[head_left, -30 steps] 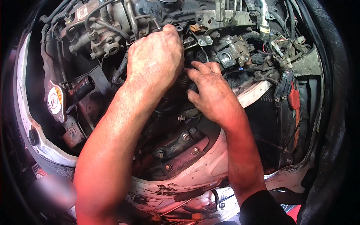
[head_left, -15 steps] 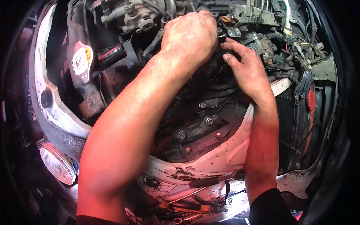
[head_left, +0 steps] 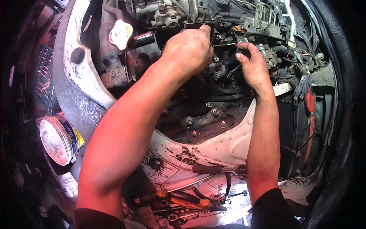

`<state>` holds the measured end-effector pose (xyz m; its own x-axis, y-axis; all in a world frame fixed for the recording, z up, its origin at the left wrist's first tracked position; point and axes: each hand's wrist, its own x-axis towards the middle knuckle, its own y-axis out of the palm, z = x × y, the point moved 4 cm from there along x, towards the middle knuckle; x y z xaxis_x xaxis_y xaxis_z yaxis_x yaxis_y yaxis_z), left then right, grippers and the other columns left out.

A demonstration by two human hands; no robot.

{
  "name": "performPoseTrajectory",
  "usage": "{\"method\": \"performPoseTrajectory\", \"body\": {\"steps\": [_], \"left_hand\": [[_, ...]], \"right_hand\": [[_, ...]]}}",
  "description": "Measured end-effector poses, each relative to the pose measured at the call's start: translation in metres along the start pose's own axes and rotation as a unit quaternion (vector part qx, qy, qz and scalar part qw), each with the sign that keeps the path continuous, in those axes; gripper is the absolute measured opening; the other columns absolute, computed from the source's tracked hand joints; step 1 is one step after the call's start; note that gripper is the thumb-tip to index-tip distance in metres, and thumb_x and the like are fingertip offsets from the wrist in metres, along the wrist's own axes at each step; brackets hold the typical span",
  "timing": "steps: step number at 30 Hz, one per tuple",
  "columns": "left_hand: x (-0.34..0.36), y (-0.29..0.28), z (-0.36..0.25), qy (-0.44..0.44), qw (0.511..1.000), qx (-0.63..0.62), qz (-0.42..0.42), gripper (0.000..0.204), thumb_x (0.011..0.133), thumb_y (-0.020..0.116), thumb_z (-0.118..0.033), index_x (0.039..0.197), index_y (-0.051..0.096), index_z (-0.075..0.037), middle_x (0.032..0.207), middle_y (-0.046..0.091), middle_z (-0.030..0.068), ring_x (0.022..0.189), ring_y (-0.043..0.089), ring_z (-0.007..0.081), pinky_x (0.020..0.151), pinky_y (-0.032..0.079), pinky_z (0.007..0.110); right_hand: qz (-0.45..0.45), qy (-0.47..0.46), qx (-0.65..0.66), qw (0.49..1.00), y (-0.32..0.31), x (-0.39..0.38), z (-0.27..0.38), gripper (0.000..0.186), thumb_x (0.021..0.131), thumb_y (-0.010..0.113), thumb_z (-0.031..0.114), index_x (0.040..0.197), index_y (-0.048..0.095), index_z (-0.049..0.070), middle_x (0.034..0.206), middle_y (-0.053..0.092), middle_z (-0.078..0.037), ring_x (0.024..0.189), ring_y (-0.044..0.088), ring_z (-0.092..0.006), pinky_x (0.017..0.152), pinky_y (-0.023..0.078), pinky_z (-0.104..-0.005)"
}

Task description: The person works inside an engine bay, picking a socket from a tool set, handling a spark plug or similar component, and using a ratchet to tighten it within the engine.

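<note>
My left hand (head_left: 187, 51) is closed, knuckles up, beside a dark upright metal part (head_left: 216, 28) in the engine bay; what its fingers grip is hidden. My right hand (head_left: 252, 65) sits to the right, fingers curled with index finger and thumb at the end of a thin silver bar (head_left: 225, 44); what lies between them is too small to make out. Hoses and a ribbed housing (head_left: 219, 74) lie below and between my hands. Metal pipes and fittings (head_left: 169, 19) surround the work spot.
A capped filler neck (head_left: 119, 35) stands at upper left. Left of the bay lie a round white container (head_left: 57, 140) and a tray of small pieces (head_left: 42, 74). A ratchet (head_left: 217, 169) and orange-handled pliers (head_left: 190, 202) rest on the white front body panel (head_left: 179, 150).
The view has shifted, so the bay sits higher and more tools show below. My right hand has drawn back from my left, toward the thin bar's end, and its fingers are more curled.
</note>
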<state>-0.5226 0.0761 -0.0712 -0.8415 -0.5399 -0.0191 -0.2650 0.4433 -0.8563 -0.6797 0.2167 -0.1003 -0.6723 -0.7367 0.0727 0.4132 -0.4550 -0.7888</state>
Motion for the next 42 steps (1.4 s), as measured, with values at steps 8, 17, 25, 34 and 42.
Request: {"method": "performPoseTrajectory", "body": {"steps": [8,17,25,34,42], "left_hand": [[-0.124,-0.052,0.025,0.067,0.985,-0.002,-0.158,0.032,0.09,0.068,-0.013,0.12,0.061,-0.003,0.092,0.071,0.0194,0.089,0.069,0.0382,0.079,0.054,0.046],[-0.142,-0.047,0.039,0.144,0.967,0.056,-0.204,0.024,0.08,0.066,-0.003,0.104,0.066,-0.001,0.084,0.068,0.0153,0.078,0.066,0.0339,0.074,0.051,0.044],[-0.141,-0.051,0.037,0.132,0.969,0.052,-0.204,0.03,0.075,0.066,0.001,0.105,0.067,-0.001,0.086,0.069,0.0149,0.079,0.066,0.034,0.074,0.052,0.043],[-0.139,-0.054,0.035,0.121,0.97,0.052,-0.205,0.03,0.075,0.066,0.0,0.105,0.067,-0.001,0.084,0.068,0.0151,0.078,0.067,0.034,0.073,0.052,0.043],[-0.133,-0.043,0.045,0.13,0.969,0.022,-0.209,0.015,0.076,0.065,-0.008,0.091,0.063,-0.006,0.074,0.064,0.016,0.071,0.065,0.036,0.065,0.051,0.047]], "right_hand": [[-0.06,0.081,0.143,0.985,0.003,0.021,-0.035,0.024,0.095,0.065,0.004,0.118,0.065,-0.003,0.111,0.071,-0.014,0.091,0.069,-0.0172,0.074,0.058,-0.0296],[-0.05,0.178,0.307,0.934,-0.006,0.013,-0.034,0.039,0.098,0.051,0.002,0.136,0.057,0.0,0.132,0.063,-0.012,0.109,0.061,-0.0174,0.097,0.047,-0.0317],[-0.114,0.172,0.407,0.89,-0.013,0.013,-0.038,0.043,0.093,0.052,-0.003,0.136,0.054,-0.004,0.13,0.059,-0.015,0.112,0.059,-0.0219,0.099,0.05,-0.0405],[-0.361,0.015,0.462,0.81,-0.053,0.001,-0.027,0.034,0.092,0.056,-0.006,0.126,0.054,-0.004,0.128,0.057,-0.018,0.103,0.065,-0.026,0.085,0.057,-0.0384],[-0.177,-0.028,0.196,0.964,-0.043,0.022,-0.054,0.035,0.09,0.067,0.002,0.125,0.066,-0.001,0.118,0.069,-0.013,0.095,0.07,-0.0176,0.074,0.058,-0.0283]]}}
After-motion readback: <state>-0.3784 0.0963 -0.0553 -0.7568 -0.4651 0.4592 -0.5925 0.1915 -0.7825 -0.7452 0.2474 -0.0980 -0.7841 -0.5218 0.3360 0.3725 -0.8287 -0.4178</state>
